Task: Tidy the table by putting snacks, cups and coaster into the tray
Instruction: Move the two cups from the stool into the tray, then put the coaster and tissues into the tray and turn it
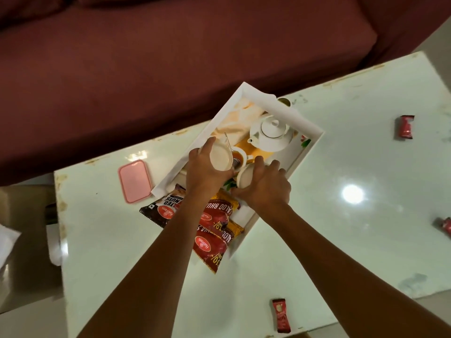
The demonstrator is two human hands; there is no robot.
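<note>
Over the white tray (303, 152), a person holds 2 cream cups close together. The left hand (203, 169) curls its fingers round the left cup (220, 158), whose open mouth tips toward the camera. The right hand (266, 189) grips the right cup (244, 180) just below and beside it. Whether either cup already rests on the tray floor cannot be told.

Under both wrists, 3 snack packets (214, 215) lie at the tray's near end, their corners overhanging its edge.

By this evidence the job looks roughly half done: the large packets are gathered and the cups are arriving.

Still out on the pale glossy table (341, 240) are what appears to be the pink coaster (135, 181), lying to the left of the left hand and just beside the tray, and 3 small red sachets (405, 126) scattered well apart from the right hand. 1 is far to its right and beyond it, 1 to its right at the frame edge, and 1 back toward the person.

A small round rim (284, 101) shows beyond the tray's far corner, too hidden to identify.
</note>
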